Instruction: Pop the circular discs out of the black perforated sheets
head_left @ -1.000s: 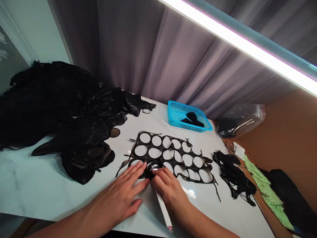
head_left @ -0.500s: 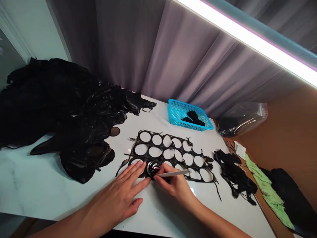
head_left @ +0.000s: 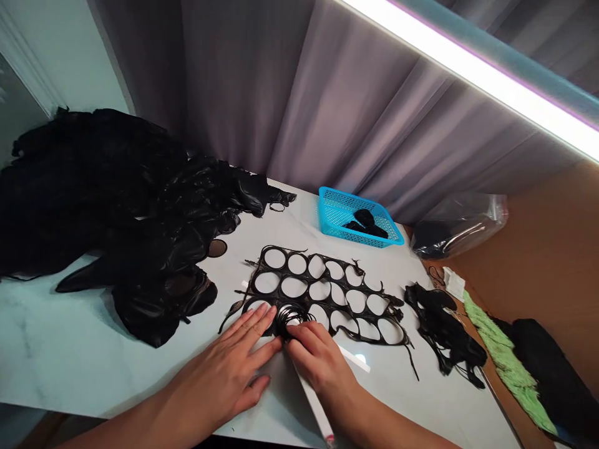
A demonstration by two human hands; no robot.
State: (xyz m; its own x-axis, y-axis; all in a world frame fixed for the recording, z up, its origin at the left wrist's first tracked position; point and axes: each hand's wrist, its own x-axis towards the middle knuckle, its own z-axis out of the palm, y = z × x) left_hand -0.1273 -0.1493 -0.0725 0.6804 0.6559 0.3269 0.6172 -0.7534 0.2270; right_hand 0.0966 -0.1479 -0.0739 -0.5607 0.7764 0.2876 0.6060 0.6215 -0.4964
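A black sheet (head_left: 306,279) cut through with rows of round holes lies flat on the white table. My left hand (head_left: 238,352) rests palm down on its near edge with the fingers stretched out. Right beside those fingertips, thin black strands (head_left: 291,312) are bunched in loops over one hole of the front row. My right hand (head_left: 321,358) is closed around a slim white stick-like tool (head_left: 312,399). The tool's reddish end points down toward me, and its working tip is hidden under my fingers at the strands.
A large heap of shiny black material (head_left: 107,199) covers the left side. A blue plastic basket (head_left: 327,232) with black pieces stands at the back. To the right lie black scraps (head_left: 444,330), a green cloth (head_left: 510,374) and a clear plastic bag (head_left: 461,218).
My right hand has turned the white tool from pointing right to pointing down toward me, and the fingers have shifted slightly left over the strands. My left hand stays in place.
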